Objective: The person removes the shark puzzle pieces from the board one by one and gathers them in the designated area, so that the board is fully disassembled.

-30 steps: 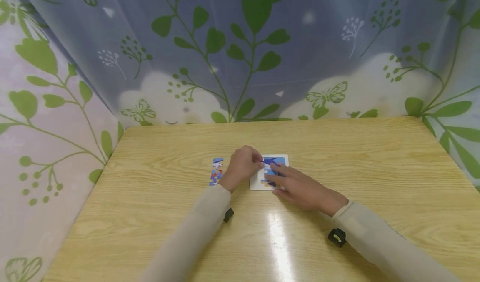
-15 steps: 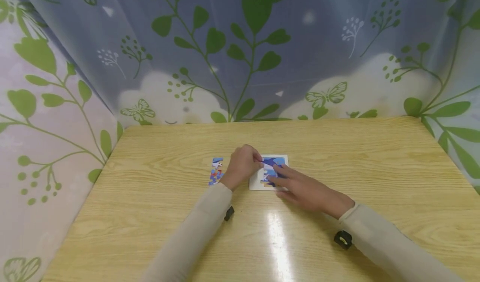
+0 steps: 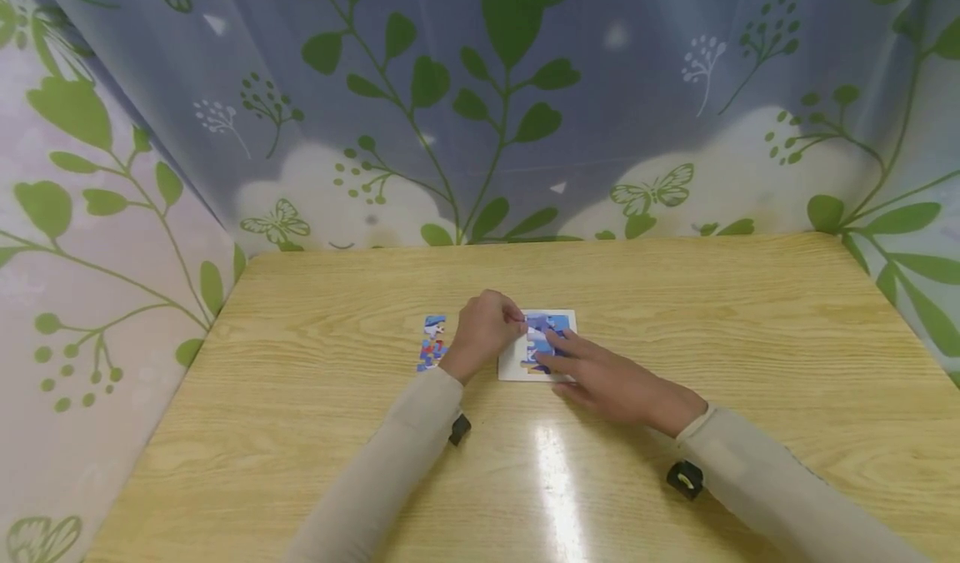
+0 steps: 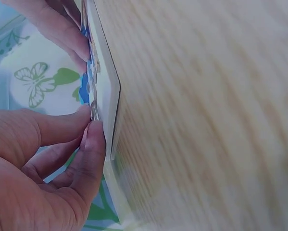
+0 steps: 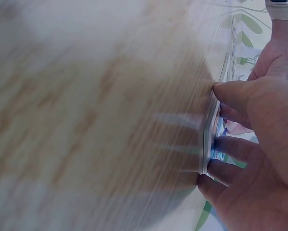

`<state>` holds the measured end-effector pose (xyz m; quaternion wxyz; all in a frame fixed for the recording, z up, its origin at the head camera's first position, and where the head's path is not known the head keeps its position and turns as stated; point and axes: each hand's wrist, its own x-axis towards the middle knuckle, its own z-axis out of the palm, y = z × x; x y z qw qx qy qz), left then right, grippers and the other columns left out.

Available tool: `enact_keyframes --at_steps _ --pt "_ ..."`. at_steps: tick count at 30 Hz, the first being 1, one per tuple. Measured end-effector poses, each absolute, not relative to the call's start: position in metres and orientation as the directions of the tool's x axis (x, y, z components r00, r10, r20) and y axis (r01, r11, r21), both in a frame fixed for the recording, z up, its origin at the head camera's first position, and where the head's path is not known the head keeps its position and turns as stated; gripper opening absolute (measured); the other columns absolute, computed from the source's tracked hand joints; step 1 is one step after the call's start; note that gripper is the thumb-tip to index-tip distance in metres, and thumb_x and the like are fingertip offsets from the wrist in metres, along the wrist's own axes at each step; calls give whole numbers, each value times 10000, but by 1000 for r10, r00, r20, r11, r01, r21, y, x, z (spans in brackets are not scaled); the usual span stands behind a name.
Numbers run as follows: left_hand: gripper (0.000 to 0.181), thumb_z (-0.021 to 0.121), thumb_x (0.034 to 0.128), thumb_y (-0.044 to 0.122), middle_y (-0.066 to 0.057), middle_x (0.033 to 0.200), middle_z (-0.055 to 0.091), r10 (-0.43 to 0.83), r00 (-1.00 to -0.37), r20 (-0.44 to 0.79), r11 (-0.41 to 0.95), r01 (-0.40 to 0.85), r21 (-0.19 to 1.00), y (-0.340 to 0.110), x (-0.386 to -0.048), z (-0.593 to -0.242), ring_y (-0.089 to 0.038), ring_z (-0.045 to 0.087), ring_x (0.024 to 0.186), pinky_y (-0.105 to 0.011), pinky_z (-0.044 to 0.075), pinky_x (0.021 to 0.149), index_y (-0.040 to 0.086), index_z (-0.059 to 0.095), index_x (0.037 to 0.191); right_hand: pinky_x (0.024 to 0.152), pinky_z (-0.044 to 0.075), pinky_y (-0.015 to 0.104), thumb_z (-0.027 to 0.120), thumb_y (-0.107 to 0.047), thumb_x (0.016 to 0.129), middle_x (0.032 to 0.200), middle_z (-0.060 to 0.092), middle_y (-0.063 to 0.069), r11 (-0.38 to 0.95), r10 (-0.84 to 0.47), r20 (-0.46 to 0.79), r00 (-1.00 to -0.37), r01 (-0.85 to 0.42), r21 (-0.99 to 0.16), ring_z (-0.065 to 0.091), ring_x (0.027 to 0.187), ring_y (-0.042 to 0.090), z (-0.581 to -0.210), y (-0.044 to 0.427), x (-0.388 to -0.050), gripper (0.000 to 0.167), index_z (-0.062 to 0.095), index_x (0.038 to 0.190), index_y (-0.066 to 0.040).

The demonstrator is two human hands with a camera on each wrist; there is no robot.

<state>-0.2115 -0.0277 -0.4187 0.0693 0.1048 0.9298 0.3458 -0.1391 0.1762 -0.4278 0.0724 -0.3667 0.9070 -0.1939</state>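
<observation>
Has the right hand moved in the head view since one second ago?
Yes, slightly: judged against the table, the right hand has shifted a little to the right and slightly back.

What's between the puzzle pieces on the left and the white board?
In the head view, the left hand is between the puzzle pieces and the white board, with wooden tabletop showing beside it.

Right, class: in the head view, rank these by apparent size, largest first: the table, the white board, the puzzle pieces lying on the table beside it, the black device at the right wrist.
1. Table
2. White board, though partly covered
3. Puzzle pieces and black device: too close to rank; differing nearness makes it unsure.
</observation>
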Motion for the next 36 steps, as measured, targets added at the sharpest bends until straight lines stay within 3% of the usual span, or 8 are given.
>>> enact_keyframes --at_steps 18,36 --pt "38 766 893 100 -28 811 699 212 -976 -45 671 112 733 -33 -209 -420 -154 622 716 -266 509 630 62 763 890 1120 343 564 596 -163 1035 1562 320 304 664 -686 12 -727 -634 -397 278 1448 487 -427 176 -137 477 493 1462 23" --pt "36 737 882 92 -52 849 696 138 -988 -73 682 41 730 -80 -214 -414 -218 642 795 -360 545 728 67 745 907 1140 303 565 582 -168 1040 1570 311 297 658 -685 29 -728 -635 -405 269 1455 475 -428 177 -137 476 486 1469 16"
